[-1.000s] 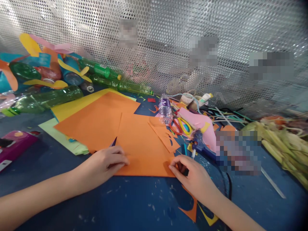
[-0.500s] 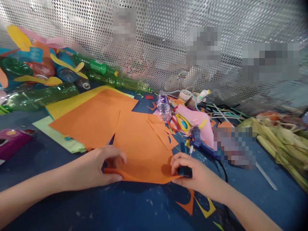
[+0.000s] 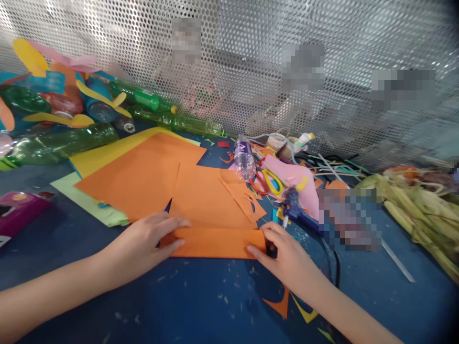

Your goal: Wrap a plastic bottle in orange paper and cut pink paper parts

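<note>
An orange sheet of paper (image 3: 211,200) lies in front of me, its near edge curled over into a band. My left hand (image 3: 154,239) grips the left end of that band between thumb and fingers. At the right end, my right hand (image 3: 278,248) holds it the same way, thumb on the near side. A second orange sheet (image 3: 143,172) lies to the left, on top of a yellow sheet (image 3: 103,145) and a pale green sheet (image 3: 89,200). Orange cut scraps (image 3: 242,200) rest on the right part of the held sheet.
A small clear bottle (image 3: 245,157), scissors (image 3: 267,183) and a blue glue gun (image 3: 299,212) lie at right. Green bottles (image 3: 64,143) and paper-decorated ones crowd the back left. A purple box (image 3: 21,215) is at far left, corn husks (image 3: 412,210) far right. Perforated metal (image 3: 236,71) stands behind.
The near edge of the orange sheet has been rolled over away from me and now forms a wider band. Both hands have shifted slightly forward with it.
</note>
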